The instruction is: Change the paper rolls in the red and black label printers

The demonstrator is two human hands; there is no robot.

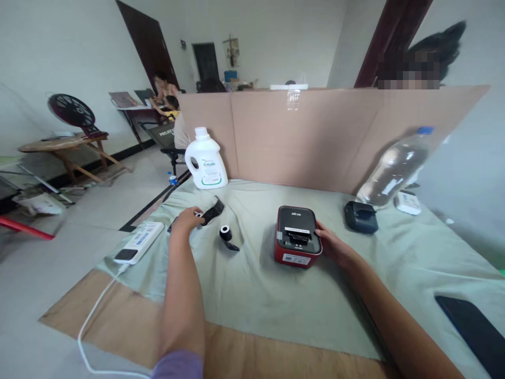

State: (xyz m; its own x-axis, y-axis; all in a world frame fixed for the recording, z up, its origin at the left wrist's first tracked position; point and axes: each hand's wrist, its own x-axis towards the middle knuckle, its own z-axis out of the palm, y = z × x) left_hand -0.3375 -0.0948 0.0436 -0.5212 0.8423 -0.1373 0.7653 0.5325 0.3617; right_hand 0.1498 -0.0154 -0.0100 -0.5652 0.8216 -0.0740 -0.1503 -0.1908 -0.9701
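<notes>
A small red-and-black label printer [299, 231] sits on the green cloth [252, 295] in front of me. My right hand [330, 243] grips its right side, with some fingers hidden behind the casing. To the left, my left hand [188, 218] is closed over a roll of black ribbon whose loose black strip [213, 211] trails out to the right; the fingers partly cover the roll. Between my hands lies a second ribbon roll [225, 233] with a white core and a short black tail. It touches neither hand.
A white power bank [140, 242] with a cable lies left. A white jug [206, 160] stands before the cardboard screen [292, 142]. At right are a black device [361, 217], a tilted plastic bottle [394, 167] and a phone [471, 329]. People are beyond.
</notes>
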